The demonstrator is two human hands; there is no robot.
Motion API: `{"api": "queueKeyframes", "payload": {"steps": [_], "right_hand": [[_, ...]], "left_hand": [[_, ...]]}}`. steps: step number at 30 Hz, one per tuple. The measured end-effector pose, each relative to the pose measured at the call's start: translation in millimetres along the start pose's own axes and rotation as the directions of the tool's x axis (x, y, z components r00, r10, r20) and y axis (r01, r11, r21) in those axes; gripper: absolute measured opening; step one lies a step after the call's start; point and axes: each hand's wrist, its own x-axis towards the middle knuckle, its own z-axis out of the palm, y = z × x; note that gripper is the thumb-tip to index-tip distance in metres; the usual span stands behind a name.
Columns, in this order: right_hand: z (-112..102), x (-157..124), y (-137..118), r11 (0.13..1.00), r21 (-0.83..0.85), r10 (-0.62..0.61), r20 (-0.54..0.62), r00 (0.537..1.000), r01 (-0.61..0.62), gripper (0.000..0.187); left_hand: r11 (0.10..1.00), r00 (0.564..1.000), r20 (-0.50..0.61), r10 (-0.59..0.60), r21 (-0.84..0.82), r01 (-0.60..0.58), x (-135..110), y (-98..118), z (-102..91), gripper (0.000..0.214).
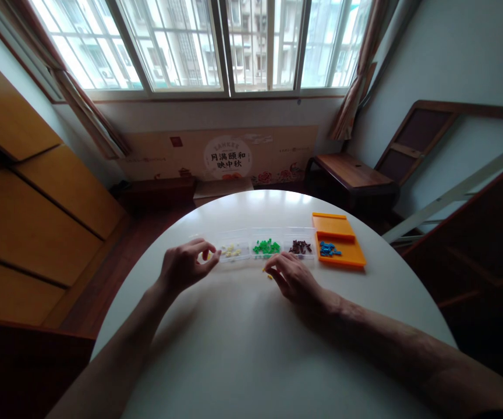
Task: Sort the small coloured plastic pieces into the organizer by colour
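My left hand point(187, 263) hovers at the left end of a row of clear plastic boxes. Its thumb and index fingertip come together in a pinch; what is between them, if anything, is too small to make out. A bit of yellow shows through the gap in its fingers. My right hand point(294, 278) pinches a tiny yellow piece point(264, 269) in front of the boxes. Just below its fingertips another yellow piece point(269, 277) lies on the table. The boxes hold pale yellow pieces point(233, 251), green pieces point(266, 247) and dark brown pieces point(300, 247).
An orange box point(351, 258) with blue pieces point(329, 249) stands at the right end of the row, on the round white table point(234, 349). Beyond the table are a wooden chair point(351, 174), a printed cardboard panel point(155, 154) and a barred window.
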Motion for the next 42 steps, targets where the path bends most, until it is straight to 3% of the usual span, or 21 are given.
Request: {"api": "queueKeyframes", "payload": {"steps": [5,11,21,27,29,33,42], "right_hand": [[-1,0,-1,1.000,0.008,0.018,-0.020,1.000,-0.017,0.004],[-3,0,-4,1.000,0.008,0.011,-0.023,1.000,-0.011,0.002],[-7,3,-10,0.999,0.019,0.034,0.045,0.998,-0.035,0.005],[-10,3,-16,0.981,-0.170,0.119,0.136,0.984,-0.095,0.014],[-10,3,-16,0.974,-0.189,0.152,0.146,0.977,-0.123,0.016],[-10,3,-13,0.972,-0.195,0.163,0.157,0.974,-0.131,0.009],[-8,2,-9,0.975,-0.196,0.139,0.169,0.976,-0.105,0.010]], "left_hand": [[0.930,0.963,-0.044,0.266,-0.250,-0.268,-10,43,22.8,0.021],[0.889,0.949,-0.042,0.313,-0.338,-0.308,-15,65,37.5,0.018],[0.869,0.942,0.001,0.336,-0.387,-0.309,-14,63,34.3,0.018],[0.908,0.945,0.051,0.323,-0.297,-0.295,-6,38,17.1,0.020],[0.937,0.960,0.066,0.273,-0.245,-0.249,-2,26,8.8,0.020],[0.997,0.998,-0.017,0.061,-0.053,-0.062,2,8,-2.5,0.023],[0.982,0.989,0.037,-0.146,0.125,0.141,3,-10,-6.7,0.016]]}}
